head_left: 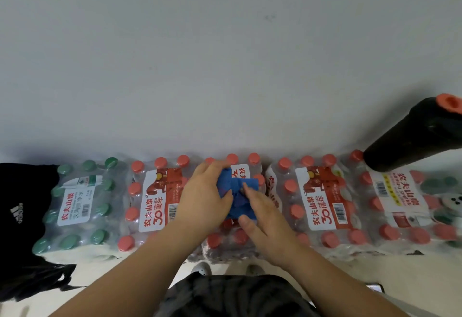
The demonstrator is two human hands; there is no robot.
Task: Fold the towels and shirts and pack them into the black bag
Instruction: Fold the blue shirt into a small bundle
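Entry: a bunched blue cloth (236,191) is being held with 2 hands over the middle pack (230,240) of a row of 5 shrink-wrapped bottle packs, which is standing against a pale wall (225,54). The left hand (207,196) is being applied to the cloth's left side; its grip is being closed round the fabric, with the fingers curled over the upper left edge and the thumb pressed into the left fold. The right hand (262,219) is being applied to the lower right part; its grip is pinching the cloth, with the thumb at the lower edge and the forefinger lying across the top fold. Whether the cloth is resting on the pack or is lifted clear of it cannot be told. The black bag (22,216), marked with a white 3-stripe logo, is lying at the far left, touching the green-capped pack (80,204); its opening is not being shown. The other 4 packs are red-capped. At the upper right, a black object with an orange end (420,136) is tilting over the rightmost pack (400,201); what it is cannot be told. Below the hands, a dark garment (237,296) and 2 light shoes (202,268) are being seen.
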